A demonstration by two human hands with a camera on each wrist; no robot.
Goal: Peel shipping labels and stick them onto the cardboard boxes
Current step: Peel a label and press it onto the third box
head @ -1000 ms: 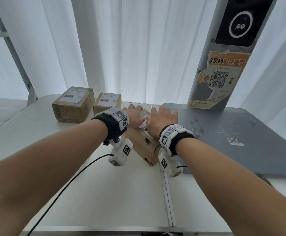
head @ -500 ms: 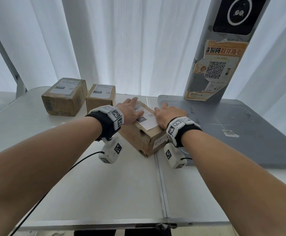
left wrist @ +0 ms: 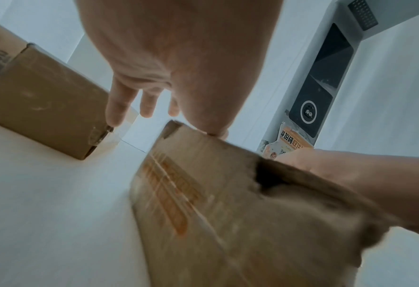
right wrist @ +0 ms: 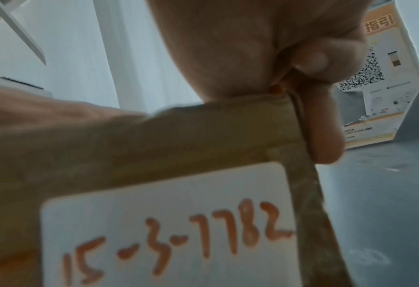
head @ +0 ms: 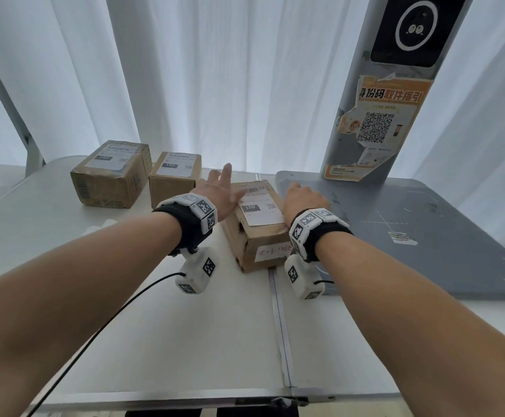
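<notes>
A brown cardboard box [head: 261,242] stands mid-table with a white shipping label [head: 260,210] stuck flat on its top and a small handwritten sticker [head: 272,251] on its near side. My left hand [head: 218,194] is at the box's left top edge, fingers straight and spread, thumb touching the edge [left wrist: 211,124]. My right hand [head: 303,197] holds the box's right side; in the right wrist view its fingers [right wrist: 321,136] curl down over the right edge of the box [right wrist: 154,136], above the sticker [right wrist: 166,233].
Two labelled cardboard boxes [head: 109,176] [head: 174,176] stand at the back left of the white table [head: 155,341]. A grey platform [head: 410,236] with a post carrying a QR poster [head: 377,121] fills the right. A black cable [head: 125,311] trails from my left wrist.
Both hands have moved from pressing on the label to the box's sides. The box has turned, its long side now pointing away, and slid back.
</notes>
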